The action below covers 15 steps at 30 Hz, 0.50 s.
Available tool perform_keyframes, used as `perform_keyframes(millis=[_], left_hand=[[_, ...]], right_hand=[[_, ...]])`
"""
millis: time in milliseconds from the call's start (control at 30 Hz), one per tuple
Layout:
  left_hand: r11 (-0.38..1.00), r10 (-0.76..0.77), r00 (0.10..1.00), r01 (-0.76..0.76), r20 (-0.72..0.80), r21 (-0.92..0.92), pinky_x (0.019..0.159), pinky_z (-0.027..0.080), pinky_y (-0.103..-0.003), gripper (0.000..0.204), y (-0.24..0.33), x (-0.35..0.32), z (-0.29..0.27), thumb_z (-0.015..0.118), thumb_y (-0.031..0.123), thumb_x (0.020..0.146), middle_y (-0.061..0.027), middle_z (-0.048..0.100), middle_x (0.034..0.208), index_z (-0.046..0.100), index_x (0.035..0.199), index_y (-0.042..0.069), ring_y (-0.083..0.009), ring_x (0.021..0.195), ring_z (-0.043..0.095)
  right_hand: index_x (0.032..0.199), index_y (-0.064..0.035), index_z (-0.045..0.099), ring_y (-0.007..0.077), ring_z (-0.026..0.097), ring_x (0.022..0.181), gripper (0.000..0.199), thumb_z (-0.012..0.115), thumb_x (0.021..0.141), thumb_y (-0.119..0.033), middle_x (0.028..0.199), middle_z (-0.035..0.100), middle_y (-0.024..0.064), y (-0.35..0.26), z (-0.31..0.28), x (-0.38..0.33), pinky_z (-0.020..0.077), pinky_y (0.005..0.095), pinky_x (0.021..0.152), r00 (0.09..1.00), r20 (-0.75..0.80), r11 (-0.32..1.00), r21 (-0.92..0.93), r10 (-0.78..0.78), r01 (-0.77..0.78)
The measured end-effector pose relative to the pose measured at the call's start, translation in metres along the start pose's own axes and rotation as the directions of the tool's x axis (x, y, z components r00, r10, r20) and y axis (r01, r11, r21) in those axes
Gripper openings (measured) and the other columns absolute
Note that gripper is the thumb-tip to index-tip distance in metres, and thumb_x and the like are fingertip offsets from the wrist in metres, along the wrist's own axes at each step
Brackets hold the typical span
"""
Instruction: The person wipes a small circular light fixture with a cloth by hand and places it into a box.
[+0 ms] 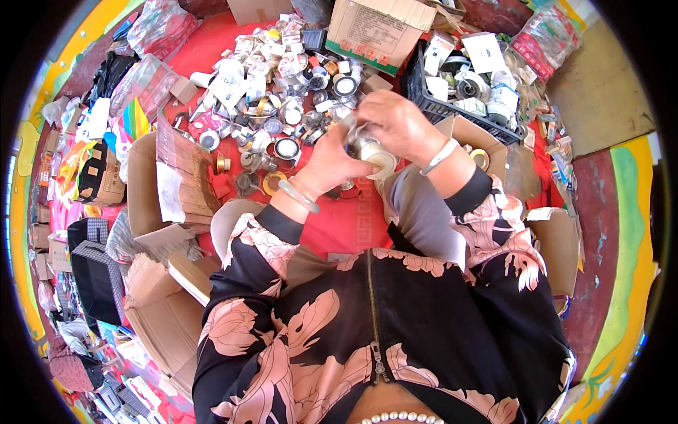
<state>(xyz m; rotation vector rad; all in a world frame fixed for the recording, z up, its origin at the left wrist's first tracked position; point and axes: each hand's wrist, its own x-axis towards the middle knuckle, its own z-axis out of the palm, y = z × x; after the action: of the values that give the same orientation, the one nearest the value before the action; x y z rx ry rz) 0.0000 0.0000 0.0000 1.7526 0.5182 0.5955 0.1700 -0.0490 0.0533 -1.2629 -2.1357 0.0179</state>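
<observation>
Gripping one metal fitting (pixel 369 150) together, both hands are closed on it: left hand (pixel 330 164) below, right hand (pixel 397 124) on top. Beyond them lie loose fittings (pixel 282 113); a black crate (pixel 452 106) sits beyond the right hand.

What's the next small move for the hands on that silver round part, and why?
Probably keep the left hand steady as a cradle while the right hand finishes working the top of the silver round part. Both hands are closed around it, lifted above the red cloth, with the pile of similar round parts just beyond.
</observation>
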Motion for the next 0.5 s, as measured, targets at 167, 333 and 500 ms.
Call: perform_keyframes(millis=[167,333,500], left_hand=[[0.917,0.01,0.997,-0.041,-0.079,-0.396,0.083,0.046,-0.028,0.069,-0.011,0.009,0.002,0.081,0.015,0.058,-0.0107,0.059,0.103,0.048,0.116,-0.002,-0.014,0.093,0.057],[0.989,0.027,0.999,-0.03,-0.02,-0.147,0.083,0.046,-0.028,0.07,-0.007,0.012,0.003,0.08,0.011,0.058,-0.0077,0.059,0.102,0.046,0.118,-0.001,-0.0147,0.092,0.056],[0.977,-0.007,0.999,-0.002,-0.043,-0.215,0.083,0.046,-0.028,0.068,-0.013,0.006,-0.001,0.08,0.011,0.057,-0.0071,0.059,0.099,0.048,0.115,-0.001,-0.015,0.091,0.057]], right_hand=[[0.076,-0.0014,0.056,0.0348,0.055,0.074,0.009,0.056,0.067,0.001,0.073,0.055,0.0134,0.015,-0.007,-0.036,0.0465,0.0408,0.069,0.95,-0.22,0.973,-0.016,0.221,-0.23],[0.076,-0.0033,0.056,0.0339,0.055,0.076,0.011,0.055,0.066,0.001,0.075,0.055,0.0129,0.006,0.001,-0.003,0.0465,0.0407,0.069,0.992,-0.124,1.0,-0.025,0.009,-0.012],[0.074,-0.0021,0.055,0.0337,0.055,0.073,0.009,0.054,0.065,0.001,0.073,0.054,0.0123,0.009,0.001,0.002,0.0464,0.0415,0.067,0.989,-0.119,0.995,-0.058,-0.09,0.084]])
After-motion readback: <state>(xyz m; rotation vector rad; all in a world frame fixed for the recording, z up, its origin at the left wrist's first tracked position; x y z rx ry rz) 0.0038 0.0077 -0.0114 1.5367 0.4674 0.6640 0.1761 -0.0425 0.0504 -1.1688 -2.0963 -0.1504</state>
